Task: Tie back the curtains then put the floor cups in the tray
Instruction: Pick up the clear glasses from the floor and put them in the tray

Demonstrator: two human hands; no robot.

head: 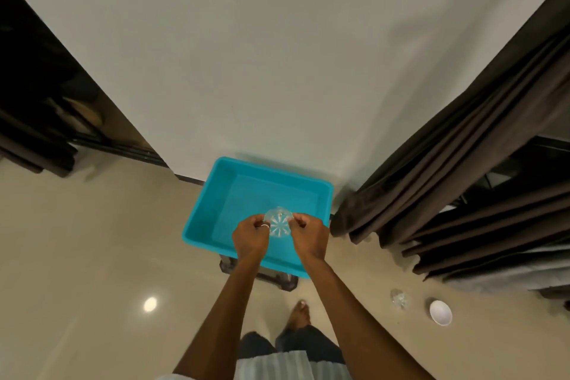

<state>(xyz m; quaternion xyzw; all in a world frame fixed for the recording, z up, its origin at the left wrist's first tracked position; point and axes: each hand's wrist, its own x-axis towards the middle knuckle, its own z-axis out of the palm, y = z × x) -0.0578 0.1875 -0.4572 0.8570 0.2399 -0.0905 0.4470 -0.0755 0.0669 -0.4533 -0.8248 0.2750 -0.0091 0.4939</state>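
Observation:
A turquoise tray (pixel 212 194) sits on a small dark stand against the white wall. Over its near half I hold a clear cut-glass cup (pixel 278 222) between both hands. My left hand (pixel 250 239) pinches its left rim and my right hand (pixel 310 234) pinches its right rim. Whether the cup touches the tray floor cannot be told. On the floor to the right stand another clear glass cup (pixel 399 299) and a white cup (pixel 440 312). Dark brown curtains (pixel 456 163) hang at the right, their folds gathered down to the floor.
A dark stand (pixel 277 281) shows under the tray's front edge. A dark doorway or furniture (pixel 40 102) fills the left. My bare foot (pixel 298 316) is on the beige tiled floor just behind the stand.

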